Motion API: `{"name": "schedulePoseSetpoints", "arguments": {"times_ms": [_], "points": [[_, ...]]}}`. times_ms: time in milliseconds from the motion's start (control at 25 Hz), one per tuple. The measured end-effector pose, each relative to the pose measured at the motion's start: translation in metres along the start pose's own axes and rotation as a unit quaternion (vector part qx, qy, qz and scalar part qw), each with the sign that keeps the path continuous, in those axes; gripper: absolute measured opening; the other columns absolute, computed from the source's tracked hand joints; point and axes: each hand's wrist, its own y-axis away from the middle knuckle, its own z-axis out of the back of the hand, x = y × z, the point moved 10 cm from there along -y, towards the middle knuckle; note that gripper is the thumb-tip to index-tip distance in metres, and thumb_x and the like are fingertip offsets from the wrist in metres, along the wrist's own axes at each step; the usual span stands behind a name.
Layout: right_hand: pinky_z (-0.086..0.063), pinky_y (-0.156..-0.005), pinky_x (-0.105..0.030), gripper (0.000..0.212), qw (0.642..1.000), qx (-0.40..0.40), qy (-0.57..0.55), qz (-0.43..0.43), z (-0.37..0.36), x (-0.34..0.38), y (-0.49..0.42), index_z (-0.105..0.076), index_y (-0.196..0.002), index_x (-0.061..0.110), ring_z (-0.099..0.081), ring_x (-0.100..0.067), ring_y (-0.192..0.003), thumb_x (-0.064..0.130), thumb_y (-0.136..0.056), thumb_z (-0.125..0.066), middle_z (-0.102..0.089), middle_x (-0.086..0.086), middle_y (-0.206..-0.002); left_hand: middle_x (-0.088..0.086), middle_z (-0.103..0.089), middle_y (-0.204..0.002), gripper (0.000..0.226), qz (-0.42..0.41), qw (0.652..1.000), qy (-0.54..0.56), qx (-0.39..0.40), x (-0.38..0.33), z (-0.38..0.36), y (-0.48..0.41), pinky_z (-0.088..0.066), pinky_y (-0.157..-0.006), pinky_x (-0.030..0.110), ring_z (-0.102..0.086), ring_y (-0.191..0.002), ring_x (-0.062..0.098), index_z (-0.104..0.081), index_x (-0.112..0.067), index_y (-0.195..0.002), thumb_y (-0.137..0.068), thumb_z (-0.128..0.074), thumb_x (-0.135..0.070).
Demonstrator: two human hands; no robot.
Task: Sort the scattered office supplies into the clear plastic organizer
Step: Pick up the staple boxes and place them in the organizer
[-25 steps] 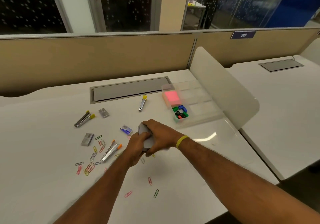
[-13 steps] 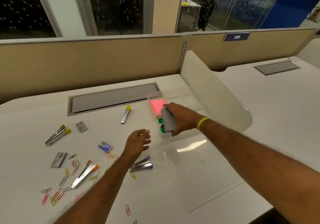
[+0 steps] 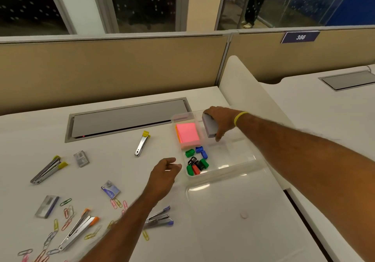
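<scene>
The clear plastic organizer (image 3: 239, 161) lies at the desk's right. Its left compartments hold pink sticky notes (image 3: 187, 133) and several coloured binder clips (image 3: 197, 161). My right hand (image 3: 221, 119) grips a grey block-shaped item (image 3: 210, 126) over the organizer's far middle compartment. My left hand (image 3: 164, 172) hovers with relaxed fingers just left of the organizer, holding nothing. Scattered on the desk are staplers: a purple one (image 3: 159, 219), an orange one (image 3: 78, 231), yellow ones (image 3: 47, 169) (image 3: 142, 143), staple boxes (image 3: 110, 189) (image 3: 81, 158) (image 3: 47, 206) and many paper clips (image 3: 65, 217).
The organizer's clear lid (image 3: 233, 211) lies on the desk in front of it. A grey cable hatch (image 3: 125, 119) is set into the desk at the back. A white divider (image 3: 249, 97) separates this desk from the one on the right.
My right hand has carried the grey item from the desk's middle up and right to the organizer's far compartment. My left hand let go of it and has drifted right toward the organizer.
</scene>
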Motion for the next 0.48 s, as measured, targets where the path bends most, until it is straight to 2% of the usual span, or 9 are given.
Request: {"name": "schedulePoseSetpoints", "arguments": {"times_ms": [80,280,480], "points": [[-0.044,-0.102,-0.037,0.118,1.000,0.009,0.012,0.008,-0.004,-0.003,-0.013,-0.031,-0.143,0.018,-0.048,-0.022,-0.118,0.047,-0.047,-0.093,-0.047,-0.003,-0.134,-0.002,-0.062,-0.108,0.036,0.003,1.000,-0.012,-0.001,-0.002,-0.005,-0.006,-0.052,-0.094,0.042,-0.061,-0.104,0.018,-0.051,-0.022,-0.126,-0.092,-0.061,-0.028],[-0.043,-0.101,-0.036,0.121,1.000,0.009,0.021,0.012,-0.011,-0.010,-0.029,-0.030,-0.143,0.021,-0.048,-0.021,-0.118,0.050,-0.044,-0.093,-0.047,-0.002,-0.135,0.001,-0.061,-0.113,0.042,0.016,1.000,-0.019,-0.005,0.000,-0.013,-0.014,-0.050,-0.097,0.047,-0.059,-0.108,0.024,-0.045,-0.018,-0.131,-0.092,-0.061,-0.025],[-0.032,-0.114,-0.041,0.130,0.999,0.022,0.027,-0.003,-0.016,-0.015,-0.029,-0.022,-0.150,0.022,-0.037,-0.025,-0.136,0.053,-0.044,-0.092,-0.034,-0.004,-0.151,0.002,-0.059,-0.115,0.043,0.025,0.999,-0.032,0.007,0.000,-0.021,-0.015,-0.052,-0.096,0.045,-0.059,-0.111,0.024,-0.044,-0.017,-0.132,-0.093,-0.060,-0.024]]}}
